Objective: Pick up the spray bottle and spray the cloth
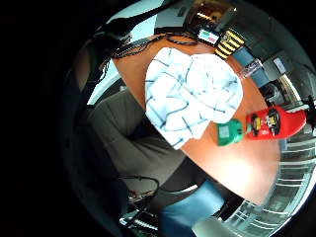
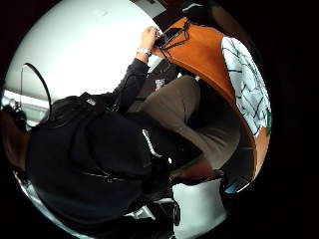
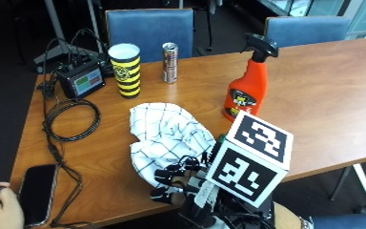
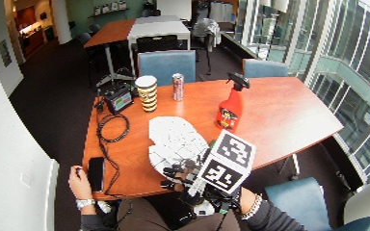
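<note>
The gloved right hand [image 3: 183, 183] hovers at the table's [image 3: 335, 90] near edge over the near end of the white checked cloth [image 3: 164, 136], fingers [image 3: 167, 174] loosely bent and holding nothing. The orange spray bottle [image 3: 246, 88] stands upright just right of the cloth, well beyond the hand. On the far left stand 1 yellow-and-black striped cup [image 3: 125, 69] and 1 can [image 3: 169, 62], with a phone [image 3: 35, 193] near the left corner.

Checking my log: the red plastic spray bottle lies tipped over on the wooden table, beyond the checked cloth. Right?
Not quite: the red plastic spray bottle stands upright on the wooden table, beyond the checked cloth, as the outside view shows.
</note>
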